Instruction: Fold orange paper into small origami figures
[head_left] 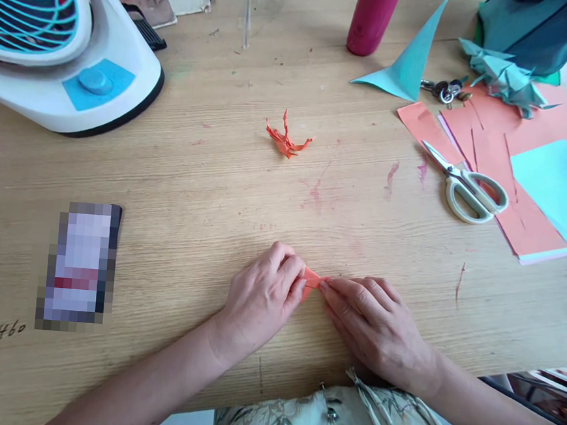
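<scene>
The left hand (265, 283) and right hand (372, 327) pinch the orange paper (311, 279) between them toward the bench (188, 231)'s near edge, where uneven tugging could tear it or skew a fold.

White fan (83, 52), pixelated phone (79, 262), magenta bottle (372, 18)

A brightly lit, pale wood-grained table (192, 179) with reddish stains (391, 178) spreads across the view.
</scene>
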Tool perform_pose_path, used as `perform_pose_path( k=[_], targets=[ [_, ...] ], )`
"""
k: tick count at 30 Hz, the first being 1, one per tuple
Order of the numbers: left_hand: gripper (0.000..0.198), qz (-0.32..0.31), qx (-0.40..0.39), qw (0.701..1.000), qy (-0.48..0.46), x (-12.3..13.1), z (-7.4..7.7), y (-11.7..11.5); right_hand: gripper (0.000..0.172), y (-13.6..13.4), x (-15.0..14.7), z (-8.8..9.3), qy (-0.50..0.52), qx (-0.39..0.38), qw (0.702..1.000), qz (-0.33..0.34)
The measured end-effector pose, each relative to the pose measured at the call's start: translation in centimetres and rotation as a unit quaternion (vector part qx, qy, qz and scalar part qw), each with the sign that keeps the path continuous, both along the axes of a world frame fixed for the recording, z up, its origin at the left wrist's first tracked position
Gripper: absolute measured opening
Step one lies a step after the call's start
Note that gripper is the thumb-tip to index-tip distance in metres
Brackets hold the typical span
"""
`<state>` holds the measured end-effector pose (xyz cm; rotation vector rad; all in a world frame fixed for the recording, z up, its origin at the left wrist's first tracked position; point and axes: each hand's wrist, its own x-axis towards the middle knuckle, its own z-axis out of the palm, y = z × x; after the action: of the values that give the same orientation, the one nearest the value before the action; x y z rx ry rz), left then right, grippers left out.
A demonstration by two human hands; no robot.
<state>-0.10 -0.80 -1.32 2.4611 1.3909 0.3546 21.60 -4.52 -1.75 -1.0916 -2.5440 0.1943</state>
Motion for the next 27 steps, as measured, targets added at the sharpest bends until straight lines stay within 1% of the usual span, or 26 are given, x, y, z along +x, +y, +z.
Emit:
perform_pose_path(
  k=[4, 7, 13, 15, 19, 22, 24, 26, 27],
  targets=[
    [0.006, 0.001, 0.021, 1.0, 0.006, 0.0, -0.3, -0.1, 0.036, 0.1, -0.4, 0.2, -0.041, 0.003, 0.999, -0.028],
    [0.007, -0.007, 0.044, 0.999, 0.019, 0.0, -0.5, -0.2, 0.041, -0.2, -0.5, 0.3, -0.066, 0.003, 0.997, -0.026],
    [0.01, -0.012, 0.022, 0.999, 0.026, -0.2, -0.5, -0.3, 0.049, -0.8, -0.3, 0.3, -0.088, -0.006, 0.996, -0.028],
    [0.012, -0.018, 0.019, 0.999, 0.021, -0.2, -0.5, -0.4, 0.049, -0.8, -0.3, 0.4, -0.092, -0.006, 0.995, -0.028],
    [0.016, -0.018, 0.007, 1.0, 0.014, -0.2, -0.2, -0.4, 0.04, -0.9, 0.0, 0.6, -0.093, -0.003, 0.996, -0.018],
    [0.017, -0.019, -0.043, 0.998, -0.032, -0.9, 0.1, 0.3, 0.036, -1.0, 0.6, 0.5, -0.075, -0.002, 0.997, -0.007],
    [0.019, -0.013, -0.091, 0.99, -0.106, -1.7, 0.3, 0.9, 0.034, -1.0, 0.9, 0.3, -0.057, -0.002, 0.998, -0.01],
    [0.021, 0.029, -0.139, 0.972, -0.189, -2.6, 0.4, 1.5, 0.033, -0.7, 1.1, 0.0, -0.035, -0.008, 0.999, -0.023],
    [0.019, 0.049, -0.159, 0.962, -0.215, -2.9, 0.4, 1.7, 0.033, -0.5, 1.1, 0.0, -0.024, -0.017, 0.999, -0.031]
  ],
)
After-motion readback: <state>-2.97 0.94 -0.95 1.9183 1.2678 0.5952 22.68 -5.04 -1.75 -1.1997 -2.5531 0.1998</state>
